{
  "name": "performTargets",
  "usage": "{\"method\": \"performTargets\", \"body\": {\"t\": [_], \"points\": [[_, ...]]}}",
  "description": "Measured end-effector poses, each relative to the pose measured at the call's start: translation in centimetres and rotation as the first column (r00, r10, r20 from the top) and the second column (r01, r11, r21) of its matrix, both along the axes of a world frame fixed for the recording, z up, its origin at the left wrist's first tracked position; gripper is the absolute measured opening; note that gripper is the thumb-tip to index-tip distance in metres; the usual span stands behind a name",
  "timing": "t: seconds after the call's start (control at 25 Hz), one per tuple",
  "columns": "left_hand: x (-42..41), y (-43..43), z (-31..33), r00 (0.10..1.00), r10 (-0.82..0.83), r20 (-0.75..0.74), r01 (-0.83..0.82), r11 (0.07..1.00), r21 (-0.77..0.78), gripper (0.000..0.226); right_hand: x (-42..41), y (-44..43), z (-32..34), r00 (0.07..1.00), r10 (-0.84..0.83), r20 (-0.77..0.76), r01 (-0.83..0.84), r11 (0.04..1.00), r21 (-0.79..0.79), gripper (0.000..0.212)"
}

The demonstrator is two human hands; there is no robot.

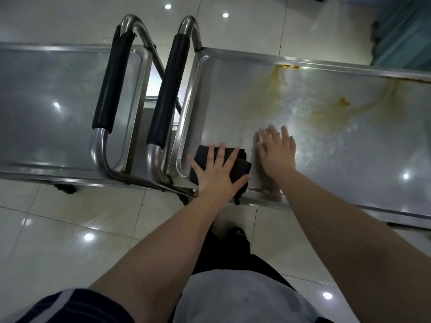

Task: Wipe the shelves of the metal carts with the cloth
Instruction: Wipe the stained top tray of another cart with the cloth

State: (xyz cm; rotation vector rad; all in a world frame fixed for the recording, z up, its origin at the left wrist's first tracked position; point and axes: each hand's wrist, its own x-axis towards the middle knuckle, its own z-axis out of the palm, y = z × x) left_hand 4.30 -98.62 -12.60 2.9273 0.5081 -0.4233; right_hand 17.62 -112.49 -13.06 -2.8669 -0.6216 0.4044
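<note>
Two steel carts stand end to end with their handles side by side. On the right cart's top shelf (338, 145), a folded dark cloth (241, 163) lies at the near left corner. My left hand (217, 173) presses flat on the cloth with fingers spread. Just right of the cloth, my right hand (277, 151) is flat on the bare metal, slightly blurred. Yellow-brown stains (331, 113) spread across the shelf's far and middle part. The left cart's top shelf (58, 106) shows no stains.
Both cart handles have black grips: the left cart's handle (112, 82) and the right cart's handle (169, 89). A lower shelf shows in the gap between them. Glossy tiled floor (81, 229) surrounds the carts. A teal fabric (405, 31) hangs at the far right.
</note>
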Motion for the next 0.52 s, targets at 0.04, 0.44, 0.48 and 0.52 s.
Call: {"method": "performTargets", "body": {"t": [0.04,0.44,0.48,0.52], "points": [[-0.4,0.5,-0.3,0.999,0.035,0.005,-0.035,0.999,0.007,0.084,1.4,-0.4,-0.3,1.000,-0.019,0.017,0.020,0.998,-0.064,0.054],[3.6,3.6,-1.8,0.987,0.102,0.126,-0.107,0.994,0.034,0.080,4.8,-2.8,-3.1,0.998,-0.013,0.066,0.020,0.994,-0.112,0.061],[6.0,4.2,-1.9,0.988,0.096,0.119,-0.100,0.995,0.029,0.080,5.0,-2.9,-3.1,0.997,-0.015,0.069,0.022,0.994,-0.108,0.062],[8.6,5.0,-1.9,0.990,0.096,0.105,-0.099,0.995,0.022,0.081,5.1,-2.9,-3.1,0.997,-0.017,0.072,0.024,0.995,-0.099,0.062]]}}
